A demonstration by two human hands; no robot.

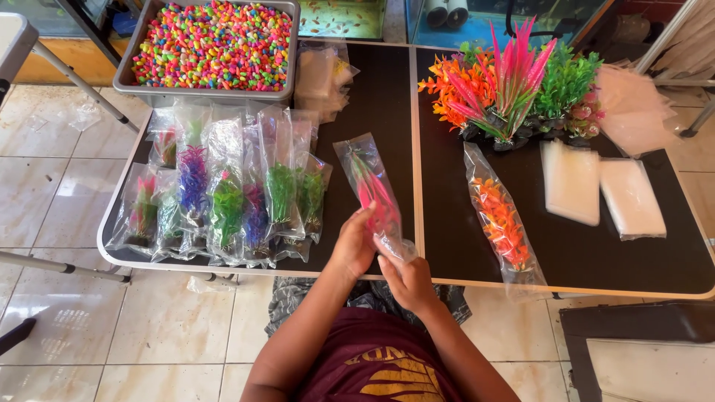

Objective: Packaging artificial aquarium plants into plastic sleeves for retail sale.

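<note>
Both hands hold one clear plastic bag with a pink artificial plant [372, 187] over the front edge of the black table [387, 97]. My left hand [354, 244] grips the bag's side near its lower end. My right hand [406, 278] pinches the bag's bottom end from below. The bag's top points away from me, tilted to the left. A second bag with an orange plant [503, 219] lies flat on the table just right of my hands.
Several bagged green, purple and pink plants [223, 201] lie in a row at the left. A grey tray of coloured pebbles [212, 45] stands behind them. Loose artificial plants [514, 85] sit at the back right, with stacks of empty clear bags [599, 186] beside them.
</note>
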